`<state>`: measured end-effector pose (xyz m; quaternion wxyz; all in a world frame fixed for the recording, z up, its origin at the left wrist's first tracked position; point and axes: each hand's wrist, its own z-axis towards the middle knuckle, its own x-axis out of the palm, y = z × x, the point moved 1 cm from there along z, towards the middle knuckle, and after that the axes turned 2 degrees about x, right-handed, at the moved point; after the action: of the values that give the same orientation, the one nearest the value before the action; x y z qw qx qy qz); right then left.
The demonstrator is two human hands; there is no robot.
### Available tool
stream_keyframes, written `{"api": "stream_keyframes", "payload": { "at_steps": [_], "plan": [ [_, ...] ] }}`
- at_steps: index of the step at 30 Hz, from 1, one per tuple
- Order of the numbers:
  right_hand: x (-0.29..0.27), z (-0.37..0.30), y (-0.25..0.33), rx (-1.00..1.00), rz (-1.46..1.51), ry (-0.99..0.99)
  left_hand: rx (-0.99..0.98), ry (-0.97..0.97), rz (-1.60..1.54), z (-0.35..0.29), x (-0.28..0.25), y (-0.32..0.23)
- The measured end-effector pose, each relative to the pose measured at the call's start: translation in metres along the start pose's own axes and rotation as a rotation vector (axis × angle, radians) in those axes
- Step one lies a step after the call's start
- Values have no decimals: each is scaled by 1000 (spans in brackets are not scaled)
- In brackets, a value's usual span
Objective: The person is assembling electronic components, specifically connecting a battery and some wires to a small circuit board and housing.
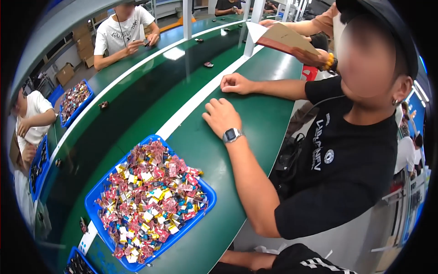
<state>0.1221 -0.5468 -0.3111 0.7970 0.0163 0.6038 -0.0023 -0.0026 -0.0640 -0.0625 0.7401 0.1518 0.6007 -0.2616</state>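
Neither my left hand nor my right hand shows in the view. Nearest to me on the green tabletop (200, 137) stands a blue tray (207, 201), heaped with small electronic assemblies (150, 192): red circuit boards, white and yellow pieces and bits of blue. Beyond it, a co-worker in a black T-shirt (346, 150) leans on the table. That person's watch-wearing hand (223, 114) lies on the surface, and the other hand (235, 84) is loosely curled, with nothing visible in it. At the bottom edge is bare skin (248, 259) beside patterned black cloth (303, 262); whose it is, I cannot tell.
A dark green conveyor belt (150, 100) curves past, carrying scattered small parts (208, 64). More blue trays (75, 102) line its far side. A person in white (123, 32) handles something small across it. Another person's hands hold an open notebook (285, 39). White posts (187, 20) rise alongside.
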Motion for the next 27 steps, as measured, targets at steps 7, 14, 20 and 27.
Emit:
{"api": "stream_keyframes", "payload": {
  "at_steps": [7, 14, 20, 27],
  "plan": [
    [2, 3, -39, 85, -10, -63, -40, 115, -129, -10, 25, 11],
    [23, 2, -52, 212, 32, -91, -74, 156, -80, -15, 36, 15],
    [27, -23, -64, 381, 26, -114, -72, 279, -144, -5, 28, 19],
    [64, 13, -14, 288, 216, -60, -215, 172, -119, -2, 25, -12]
  ]
}}
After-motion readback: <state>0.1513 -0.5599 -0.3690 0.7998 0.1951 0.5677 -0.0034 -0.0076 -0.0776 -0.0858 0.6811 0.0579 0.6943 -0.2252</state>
